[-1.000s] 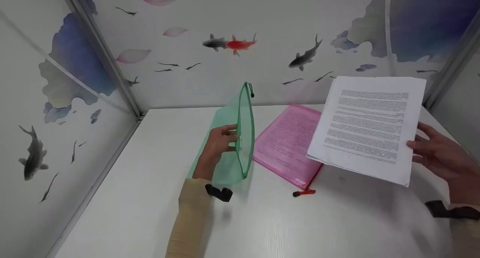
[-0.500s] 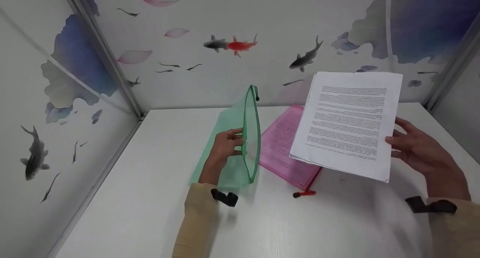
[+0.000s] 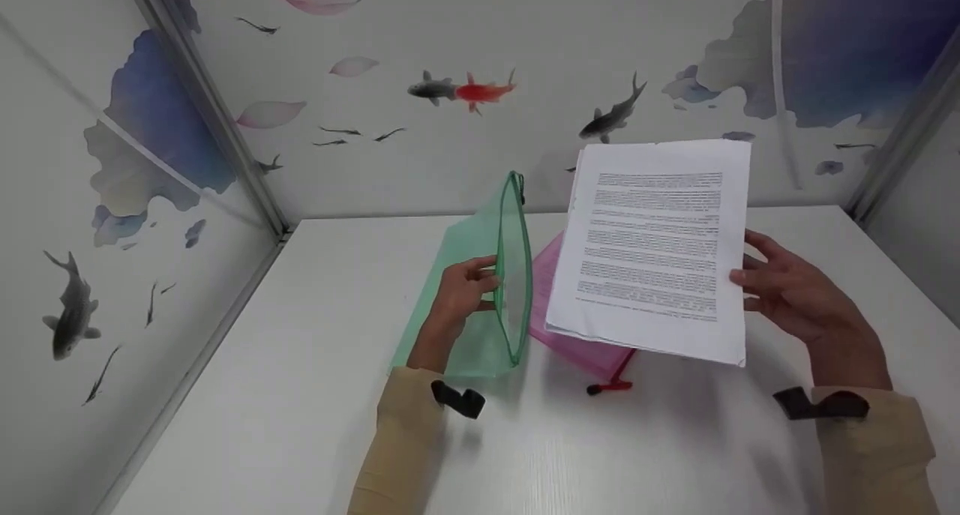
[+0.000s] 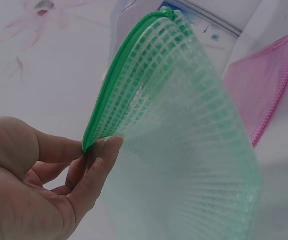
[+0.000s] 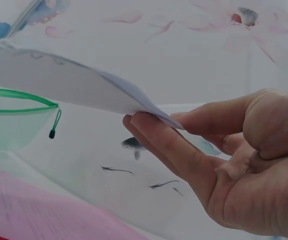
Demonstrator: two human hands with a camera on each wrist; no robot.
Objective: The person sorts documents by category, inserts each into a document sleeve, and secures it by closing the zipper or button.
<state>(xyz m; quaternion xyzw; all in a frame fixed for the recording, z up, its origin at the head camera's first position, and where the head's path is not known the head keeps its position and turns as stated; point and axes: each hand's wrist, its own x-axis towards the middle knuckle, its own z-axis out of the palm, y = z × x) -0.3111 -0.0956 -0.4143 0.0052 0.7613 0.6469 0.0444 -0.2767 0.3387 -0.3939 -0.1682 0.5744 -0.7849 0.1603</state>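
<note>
Head view: dim, grey cast, colours muted; light soft, seemingly from above. Bench [image 3: 536,462]: pale sheen at lower centre. Shadows: soft-edged, on the bench below the paper sheets [image 3: 652,253] and near the wrists of the left hand [image 3: 461,294] and right hand [image 3: 795,297]. Focus: fair; print shows as lines, words illegible. Margins: wide-angle stretch, side walls [image 3: 37,163] splaying outward. Left wrist view: hazy, low contrast; green mesh bag [image 4: 194,120] clearer along its zip, milky and blurred lower down. Right wrist view: dull; paper surface shaded grey, print on pink folder [image 5: 43,205] faint and smeared.
</note>
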